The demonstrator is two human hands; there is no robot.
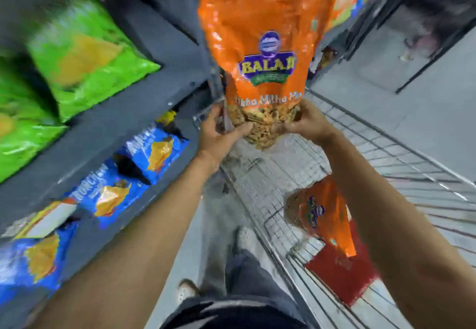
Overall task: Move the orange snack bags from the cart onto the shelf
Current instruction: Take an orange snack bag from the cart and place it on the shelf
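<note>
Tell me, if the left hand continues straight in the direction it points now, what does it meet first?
The left hand already grips the held orange bag. Beyond it, probably the dark shelf upright, though blur makes depth unclear.

Both the left hand (221, 133) and right hand (306, 122) grip an upright orange snack bag (265, 53) above the cart (386, 164).

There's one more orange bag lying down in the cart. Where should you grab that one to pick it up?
Probably by the sides of its full lower part, coming down from above through the cart's open top. The orange bag in the cart lies flat, face up, so both sides are free for the fingers. The left hand and right hand grip the raised orange bag the same way.
</note>
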